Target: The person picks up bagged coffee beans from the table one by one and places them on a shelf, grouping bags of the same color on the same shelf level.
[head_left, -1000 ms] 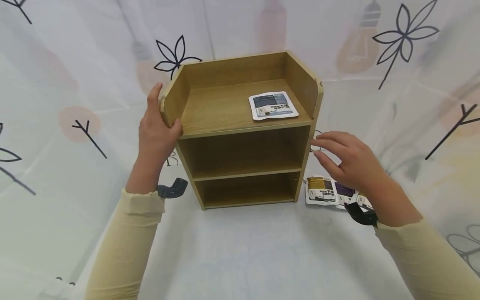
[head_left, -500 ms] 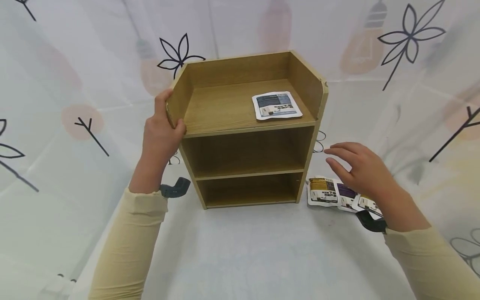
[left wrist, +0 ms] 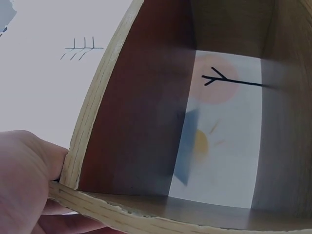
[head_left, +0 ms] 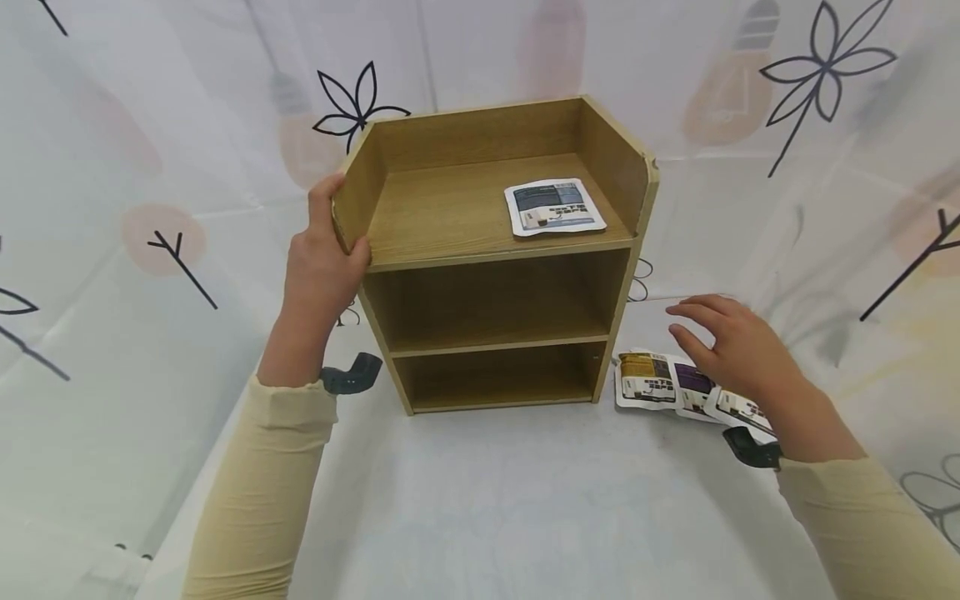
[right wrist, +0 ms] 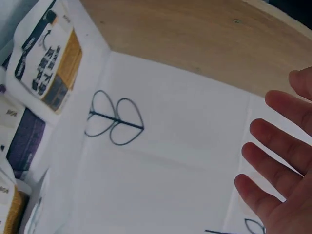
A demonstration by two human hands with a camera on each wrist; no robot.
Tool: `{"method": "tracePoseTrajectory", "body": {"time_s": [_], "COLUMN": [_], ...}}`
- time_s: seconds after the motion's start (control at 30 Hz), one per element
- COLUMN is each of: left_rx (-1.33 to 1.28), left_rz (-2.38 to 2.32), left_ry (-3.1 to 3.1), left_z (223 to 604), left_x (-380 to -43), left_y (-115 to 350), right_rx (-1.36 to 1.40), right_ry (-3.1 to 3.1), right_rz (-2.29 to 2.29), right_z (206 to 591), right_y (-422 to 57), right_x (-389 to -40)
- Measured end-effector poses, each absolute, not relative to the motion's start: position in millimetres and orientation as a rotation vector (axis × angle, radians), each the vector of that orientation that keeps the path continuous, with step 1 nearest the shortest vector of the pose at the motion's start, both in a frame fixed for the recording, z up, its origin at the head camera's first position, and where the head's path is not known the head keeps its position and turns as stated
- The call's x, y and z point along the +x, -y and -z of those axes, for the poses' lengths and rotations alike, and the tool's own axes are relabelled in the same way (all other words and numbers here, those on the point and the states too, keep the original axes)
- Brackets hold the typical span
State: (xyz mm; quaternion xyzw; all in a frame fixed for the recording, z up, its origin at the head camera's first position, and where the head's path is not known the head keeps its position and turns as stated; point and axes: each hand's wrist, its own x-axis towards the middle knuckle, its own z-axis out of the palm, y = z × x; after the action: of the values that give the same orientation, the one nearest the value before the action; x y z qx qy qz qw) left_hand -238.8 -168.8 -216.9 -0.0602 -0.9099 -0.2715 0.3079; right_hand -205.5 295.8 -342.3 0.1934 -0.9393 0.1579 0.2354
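A small wooden shelf unit (head_left: 442, 217) stands upright in the middle of the head view. My left hand (head_left: 318, 271) grips the front edge of its upper left side panel, thumb in front and the other fingers around the outside. In the left wrist view that hand (left wrist: 24, 180) holds the board at a corner. On the top shelf, towards the right, lies a flat white packet (head_left: 555, 208) with a blue-grey label. My right hand (head_left: 738, 350) hovers apart from the shelf's right side, fingers spread and holding nothing, also in the right wrist view.
Beside the shelf's right foot lie several overlapping packets: one with a yellow label (head_left: 647, 379), one purple (head_left: 693, 388), another (head_left: 741, 408) partly behind the right wrist. A patterned white sheet (head_left: 480, 50) covers the walls. Two lower compartments (head_left: 495, 304) face me.
My right hand has drawn away from the shelf's right side, to the right and slightly down. My left hand keeps its grip on the side panel. The view has shifted slightly.
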Motion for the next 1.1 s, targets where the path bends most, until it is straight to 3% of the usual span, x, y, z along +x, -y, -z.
{"method": "tracePoseTrajectory", "body": {"time_s": [1.1], "left_rx": [-0.136], "left_rz": [0.755], "left_ry": [2.439], "left_z": [216], "left_x": [-238], "left_y": [166], "right_rx": [0.271], "right_ry": [2.951], "right_rz": [-0.362], "right_z": [413], "right_y": [-348], "right_x": [-227]}}
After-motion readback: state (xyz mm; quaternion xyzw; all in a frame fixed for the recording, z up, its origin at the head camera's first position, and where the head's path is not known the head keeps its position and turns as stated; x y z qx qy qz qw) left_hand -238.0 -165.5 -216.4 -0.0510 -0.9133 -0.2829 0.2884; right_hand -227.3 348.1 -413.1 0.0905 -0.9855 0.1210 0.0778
